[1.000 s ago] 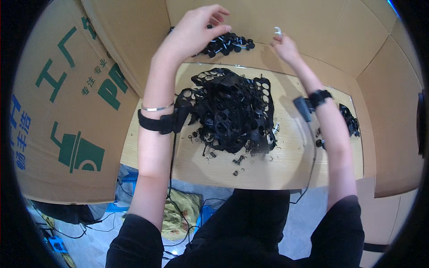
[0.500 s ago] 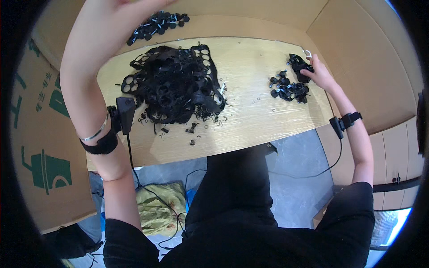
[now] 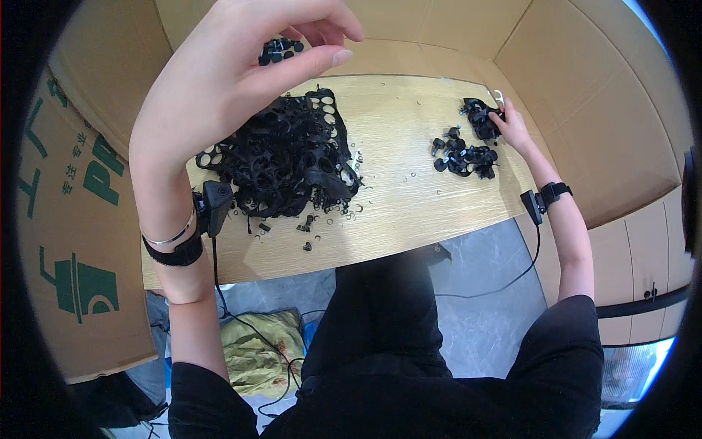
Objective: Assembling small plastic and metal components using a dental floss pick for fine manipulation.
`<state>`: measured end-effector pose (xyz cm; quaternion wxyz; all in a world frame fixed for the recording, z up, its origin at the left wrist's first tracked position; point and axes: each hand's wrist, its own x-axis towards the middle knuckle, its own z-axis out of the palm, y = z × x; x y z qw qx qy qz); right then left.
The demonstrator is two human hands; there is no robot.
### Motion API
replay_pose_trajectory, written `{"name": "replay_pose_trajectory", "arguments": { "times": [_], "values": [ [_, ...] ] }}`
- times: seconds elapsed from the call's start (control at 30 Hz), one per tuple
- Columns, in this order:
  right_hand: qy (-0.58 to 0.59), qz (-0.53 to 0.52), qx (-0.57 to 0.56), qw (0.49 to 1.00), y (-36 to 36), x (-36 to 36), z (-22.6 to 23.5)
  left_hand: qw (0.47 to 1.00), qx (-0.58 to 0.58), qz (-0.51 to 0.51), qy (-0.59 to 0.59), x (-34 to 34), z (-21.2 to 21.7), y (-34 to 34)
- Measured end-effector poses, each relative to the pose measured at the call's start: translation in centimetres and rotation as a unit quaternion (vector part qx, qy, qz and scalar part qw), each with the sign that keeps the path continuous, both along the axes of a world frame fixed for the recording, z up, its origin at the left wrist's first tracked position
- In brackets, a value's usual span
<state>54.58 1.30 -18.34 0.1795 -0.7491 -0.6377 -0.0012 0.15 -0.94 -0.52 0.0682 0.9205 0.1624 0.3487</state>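
Smooth brown cardboard walled the left side, printed in green with large characters, letters and a lidded cup with a straw. The left hand arched high, thumb and fingers parted, its grip empty; black knobs with shiny pins showed behind it. Partly hidden below, a tangled black heap of hole-punched sheeting lay on the pale, wood-grained table, fringed by tiny rings. Farther right sat round-headed black pieces and a crumpled clump, touched by the right hand, its grip closed around a curved white hook.
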Motion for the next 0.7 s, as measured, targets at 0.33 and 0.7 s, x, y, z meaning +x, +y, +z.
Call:
{"name": "replay_pose_trajectory", "arguments": {
  "times": [0.33, 0.7],
  "values": [
    [0.377, 0.102, 0.152, 0.908, 1.4, -10.8, 7.6, 0.995, -0.079, -0.053, 0.011, 1.5, -2.6, 3.1],
    [0.529, 0.247, 0.047, 0.81, -2.2, -26.5, 14.6, 0.979, -0.193, -0.055, -0.033, 4.9, -6.4, 4.3]
  ]
}}
